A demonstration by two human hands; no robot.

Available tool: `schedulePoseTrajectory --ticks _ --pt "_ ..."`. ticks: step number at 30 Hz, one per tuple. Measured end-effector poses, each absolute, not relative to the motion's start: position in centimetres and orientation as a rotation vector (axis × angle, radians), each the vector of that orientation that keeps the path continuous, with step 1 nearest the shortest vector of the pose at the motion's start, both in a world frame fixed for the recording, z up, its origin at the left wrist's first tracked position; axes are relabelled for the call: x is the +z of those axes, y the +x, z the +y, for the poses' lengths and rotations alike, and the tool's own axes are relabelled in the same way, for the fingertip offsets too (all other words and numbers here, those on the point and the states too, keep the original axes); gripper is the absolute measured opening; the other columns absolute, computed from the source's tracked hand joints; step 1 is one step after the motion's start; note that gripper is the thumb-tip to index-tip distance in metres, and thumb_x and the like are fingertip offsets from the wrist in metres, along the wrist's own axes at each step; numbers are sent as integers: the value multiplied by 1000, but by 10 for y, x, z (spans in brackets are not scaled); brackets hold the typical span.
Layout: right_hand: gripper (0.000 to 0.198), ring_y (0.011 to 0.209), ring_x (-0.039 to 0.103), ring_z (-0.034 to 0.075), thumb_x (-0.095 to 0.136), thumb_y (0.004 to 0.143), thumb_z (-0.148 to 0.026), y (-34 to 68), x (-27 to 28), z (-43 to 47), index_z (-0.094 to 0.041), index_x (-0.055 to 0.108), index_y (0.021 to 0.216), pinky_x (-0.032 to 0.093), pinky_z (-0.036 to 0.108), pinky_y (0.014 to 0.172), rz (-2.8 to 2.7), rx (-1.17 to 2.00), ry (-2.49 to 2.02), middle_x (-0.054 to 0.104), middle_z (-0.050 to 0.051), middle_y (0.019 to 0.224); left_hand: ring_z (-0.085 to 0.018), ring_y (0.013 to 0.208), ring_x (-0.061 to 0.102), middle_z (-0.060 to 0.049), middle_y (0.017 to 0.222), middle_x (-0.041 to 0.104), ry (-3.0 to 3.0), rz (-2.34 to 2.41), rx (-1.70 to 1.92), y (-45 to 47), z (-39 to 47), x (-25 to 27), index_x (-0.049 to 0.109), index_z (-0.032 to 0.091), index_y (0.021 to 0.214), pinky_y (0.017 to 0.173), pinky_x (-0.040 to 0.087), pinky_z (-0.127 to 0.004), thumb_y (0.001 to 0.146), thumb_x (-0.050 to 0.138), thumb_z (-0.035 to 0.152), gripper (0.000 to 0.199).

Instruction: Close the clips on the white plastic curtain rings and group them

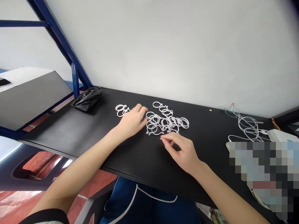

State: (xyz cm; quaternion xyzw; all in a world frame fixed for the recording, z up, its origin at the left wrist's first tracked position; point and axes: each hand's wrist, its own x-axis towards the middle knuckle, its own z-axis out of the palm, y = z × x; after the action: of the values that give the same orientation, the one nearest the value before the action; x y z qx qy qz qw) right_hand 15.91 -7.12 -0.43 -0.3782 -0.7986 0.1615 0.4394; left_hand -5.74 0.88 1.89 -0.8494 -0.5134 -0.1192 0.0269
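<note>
Two bare hands over a black table (77, 130): I see my left hand (133, 119) lying flat, fingers loosely spread and holding nothing, its fingertips at the left edge of a heap of white plastic rings (167, 121), with a small pair of rings (121, 109) just beside its knuckles. My right hand (182, 151) sits just below the heap, thumb and forefinger nearly pinched at the nearest ring; I cannot tell whether it grips one. Black bag (87, 99) far left, white cables (247, 126) far right.
</note>
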Motion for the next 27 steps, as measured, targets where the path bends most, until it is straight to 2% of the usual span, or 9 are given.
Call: schedulePoseTrajectory --ticks 4,7,12,16,22,27 --pt "14 66 61 11 56 92 -12 158 -4 -71 -19 66 98 53 21 57 -1982 389 -947 69 2 82 -18 87 61 -6 104 57 -2947 -1296 -324 -42 0 9 52 17 110 63 48 -26 95 44 24 19" --pt "15 65 62 11 55 92 -13 158 -4 -71 -20 66 98 53 21 55 -1976 390 -949 68 2 81 -17 85 61 -5 101 59 -3035 -1229 -328 -38 -2 2 52 17 108 65 49 -27 96 40 22 17" --pt "15 65 62 11 55 92 -12 158 -4 -71 -20 66 99 54 21 56 -1981 384 -930 68 2 81 -18 91 60 -5 100 61 -3044 -1192 -380 -39 0 -1 52 17 111 69 50 -27 97 42 24 18" --pt "14 65 62 11 56 91 -12 158 -4 -71 -19 66 99 54 21 55 -1986 378 -935 69 2 82 -18 89 59 -5 97 59 -3030 -1135 -430 -39 1 -1 55 16 105 65 49 -26 97 44 24 16" --pt "15 64 63 11 54 92 -13 158 1 -71 -20 67 97 54 22 55 -1957 327 -917 70 2 81 -16 91 60 -7 99 60 -3012 -906 -780 -37 -2 -2 59 16 99 67 51 -23 98 43 22 17" --pt "16 64 62 11 54 92 -12 158 0 -70 -20 67 97 54 22 56 -1969 327 -921 68 1 79 -16 91 60 -7 99 61 -3028 -865 -755 -37 -5 -1 60 16 96 65 51 -22 98 43 22 18"
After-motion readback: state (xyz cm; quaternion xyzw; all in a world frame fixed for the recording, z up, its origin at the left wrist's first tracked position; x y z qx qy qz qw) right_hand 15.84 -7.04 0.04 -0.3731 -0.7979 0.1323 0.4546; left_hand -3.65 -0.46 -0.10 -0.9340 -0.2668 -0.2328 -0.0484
